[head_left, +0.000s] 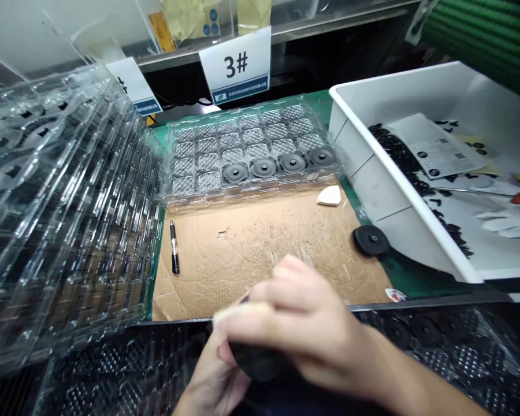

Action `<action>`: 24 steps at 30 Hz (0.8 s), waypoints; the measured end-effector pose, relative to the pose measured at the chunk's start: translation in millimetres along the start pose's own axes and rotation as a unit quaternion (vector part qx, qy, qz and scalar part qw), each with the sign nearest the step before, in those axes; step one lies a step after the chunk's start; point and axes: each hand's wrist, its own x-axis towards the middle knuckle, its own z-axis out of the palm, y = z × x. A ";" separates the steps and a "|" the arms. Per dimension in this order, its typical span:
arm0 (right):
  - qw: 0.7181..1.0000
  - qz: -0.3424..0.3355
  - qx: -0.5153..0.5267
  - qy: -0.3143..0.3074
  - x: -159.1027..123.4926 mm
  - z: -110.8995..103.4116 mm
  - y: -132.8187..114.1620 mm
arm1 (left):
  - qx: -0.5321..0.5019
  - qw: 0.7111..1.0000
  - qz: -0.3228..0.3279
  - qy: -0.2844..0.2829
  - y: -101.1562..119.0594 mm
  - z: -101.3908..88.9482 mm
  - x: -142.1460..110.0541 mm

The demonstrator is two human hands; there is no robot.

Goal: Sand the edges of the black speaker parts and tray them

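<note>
Left hand (223,370), angled upward, clamped a black disc (260,359) at six o'clock; right hand (303,323) closed over it, forearm from five. Stacked trays (99,219) stood at nine, cardboard (242,248) centrally, white bin (390,185) at two.

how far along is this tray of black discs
Four discs sit in the front row of the clear tray; its other pockets look unfilled. Both hands hold a dark, blurred part. Another disc waits beside the white bin.
</note>
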 end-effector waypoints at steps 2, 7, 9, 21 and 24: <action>0.993 0.101 0.001 0.060 -6.8 -1.9 15.0 | -0.003 0.999 0.014 -0.032 2.6 -1.8 -0.7; 0.946 0.321 0.043 0.019 -48.9 25.9 44.4 | -0.022 0.999 0.002 -0.039 9.8 -2.4 -2.9; 0.942 0.326 0.070 -0.032 -68.5 44.7 49.7 | -0.031 0.999 -0.007 -0.033 10.5 -0.6 -2.1; 0.993 0.062 -0.007 0.103 -25.2 -15.8 3.0 | -0.042 0.998 -0.021 -0.037 -4.7 7.3 2.8; 0.998 0.039 -0.041 0.025 -14.0 -11.7 -3.9 | -0.029 0.999 0.001 -0.018 -11.6 -4.4 4.9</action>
